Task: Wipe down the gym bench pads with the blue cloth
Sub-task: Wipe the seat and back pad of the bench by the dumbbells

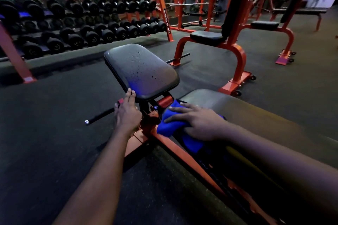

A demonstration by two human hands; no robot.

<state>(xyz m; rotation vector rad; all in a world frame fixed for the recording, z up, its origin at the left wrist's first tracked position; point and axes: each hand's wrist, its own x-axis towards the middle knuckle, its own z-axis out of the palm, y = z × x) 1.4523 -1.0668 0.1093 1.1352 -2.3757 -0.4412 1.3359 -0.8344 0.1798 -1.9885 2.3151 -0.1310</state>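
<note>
An orange-framed gym bench stands in front of me. Its black seat pad (140,71) is tilted up and speckled with droplets. The long back pad (256,115) runs toward the lower right. My right hand (197,122) lies flat with spread fingers on the blue cloth (168,124), pressing it onto the near end and side edge of the back pad by the hinge. My left hand (128,113) rests with straight fingers against the near lower corner of the seat pad.
A dumbbell rack (76,23) with several rows fills the back left. A second orange bench with an upright pad (236,5) stands behind on the right, and another bench (265,25) beyond it. A black bar (102,115) sticks out low on the left over the dark rubber floor (54,133).
</note>
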